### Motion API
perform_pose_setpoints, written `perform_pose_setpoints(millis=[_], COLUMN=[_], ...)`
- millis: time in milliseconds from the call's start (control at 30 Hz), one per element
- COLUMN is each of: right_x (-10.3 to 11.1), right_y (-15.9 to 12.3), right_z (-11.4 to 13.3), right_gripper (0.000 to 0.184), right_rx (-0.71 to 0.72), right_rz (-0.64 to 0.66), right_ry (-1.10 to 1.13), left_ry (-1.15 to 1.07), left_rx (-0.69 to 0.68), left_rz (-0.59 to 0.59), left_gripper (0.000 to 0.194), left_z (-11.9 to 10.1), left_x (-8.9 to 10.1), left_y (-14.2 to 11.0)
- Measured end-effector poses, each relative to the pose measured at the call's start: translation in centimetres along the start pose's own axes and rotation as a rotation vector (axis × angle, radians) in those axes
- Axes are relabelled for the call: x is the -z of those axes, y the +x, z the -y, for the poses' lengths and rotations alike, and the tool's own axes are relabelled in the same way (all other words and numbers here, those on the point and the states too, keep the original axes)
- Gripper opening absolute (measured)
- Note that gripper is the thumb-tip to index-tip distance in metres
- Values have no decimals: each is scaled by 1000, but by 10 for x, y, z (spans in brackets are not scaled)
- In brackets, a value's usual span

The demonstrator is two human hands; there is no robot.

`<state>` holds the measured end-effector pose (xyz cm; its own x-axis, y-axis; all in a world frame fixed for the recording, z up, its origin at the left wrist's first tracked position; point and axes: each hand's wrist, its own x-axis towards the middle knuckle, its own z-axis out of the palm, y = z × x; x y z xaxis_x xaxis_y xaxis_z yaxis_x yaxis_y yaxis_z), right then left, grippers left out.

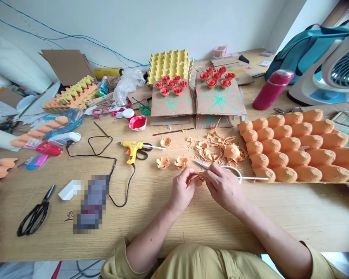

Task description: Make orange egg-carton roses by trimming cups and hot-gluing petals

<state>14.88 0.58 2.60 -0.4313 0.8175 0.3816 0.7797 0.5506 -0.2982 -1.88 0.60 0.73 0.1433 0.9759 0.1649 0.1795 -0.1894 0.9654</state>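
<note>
The left hand (182,186) and the right hand (223,186) meet low over the bench (139,219). A small orange piece (199,182) is between their fingertips. The left grip is narrow and pinches the piece. The right grip is narrow too and pinches it from the other side.

White scissors (235,169) are just behind the right hand, with their blades to the left. I cannot tell if the hand touches them. A white stick (256,178) points at the big orange egg tray (293,144) on the right.

Past the left hand, three orange flowers (180,162) sit near a yellow glue gun (133,150). Orange scraps (211,155) lie in a messy heap between the flowers and the tray. Farther back, two cards (171,104) have red flowers (171,85) and green lines (220,100).
</note>
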Motion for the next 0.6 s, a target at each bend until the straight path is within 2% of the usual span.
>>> perform_pose_setpoints(millis=[167,500,600], right_x=[-2,0,0], right_y=[0,-1,-1], right_z=[-1,0,1], right_gripper=[24,30,26], right_rx=[-85,25,0], right_rz=[-14,-22,-41], right_ry=[130,-28,45], left_ry=[31,5,5], left_rx=[-35,-7,-37], left_rz=[-69,-62,-80], left_gripper=[5,6,4], left_z=[0,7,6], left_x=[-1,-3,-3], left_y=[0,-2,-3])
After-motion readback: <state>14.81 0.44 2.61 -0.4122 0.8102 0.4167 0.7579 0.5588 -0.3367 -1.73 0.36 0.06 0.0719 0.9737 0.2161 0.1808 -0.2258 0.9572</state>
